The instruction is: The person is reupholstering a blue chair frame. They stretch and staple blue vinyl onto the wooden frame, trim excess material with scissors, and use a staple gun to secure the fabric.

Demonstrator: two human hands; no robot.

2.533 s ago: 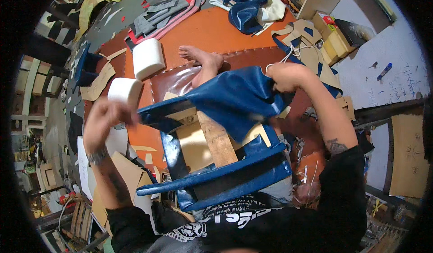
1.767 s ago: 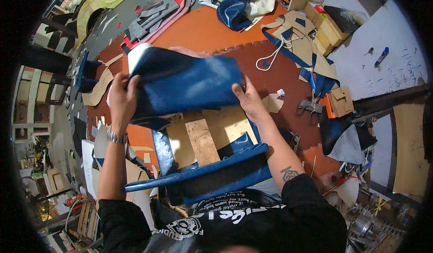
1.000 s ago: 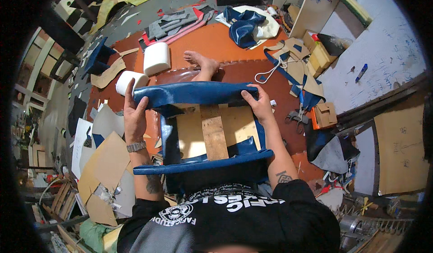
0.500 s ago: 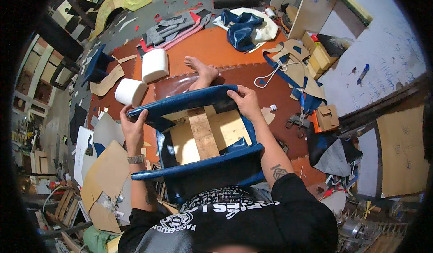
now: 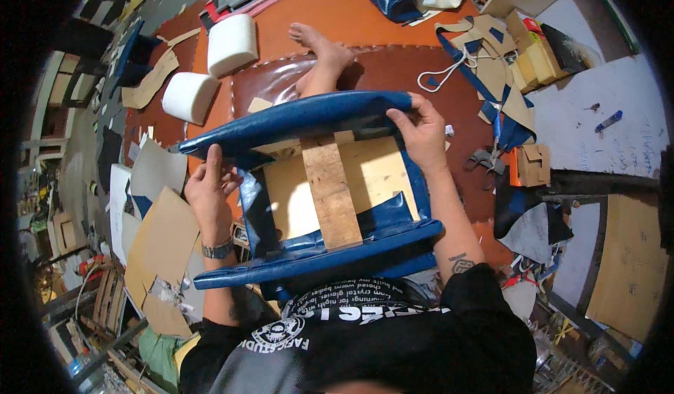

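Observation:
A blue padded frame (image 5: pixel 309 117), chair-like, lies across my lap with its wooden inside facing up. A bare wooden slat (image 5: pixel 326 190) crosses its middle between two long padded blue edges. At the far right corner my right hand (image 5: pixel 423 131) is closed round the edge, thumb on the inner side. My left hand (image 5: pixel 210 190) is at the far edge's left end; its thumb points up against the blue cover, and the other fingers are half bent and apart from it. A loose flap of blue covering (image 5: pixel 386 211) lies inside the frame.
Two white foam blocks (image 5: pixel 232 45) sit on the brown and orange mat (image 5: pixel 281 15), near my bare foot (image 5: pixel 319 47). At right are scissors (image 5: pixel 486 159), white cord (image 5: pixel 449 71) and an orange box (image 5: pixel 530 166). Cardboard pieces (image 5: pixel 165 243) lie left.
The frame has shifted slightly right and tilted, its far edge higher on the right. My left hand has loosened from the edge's end; my right hand keeps its hold. The view has turned downward.

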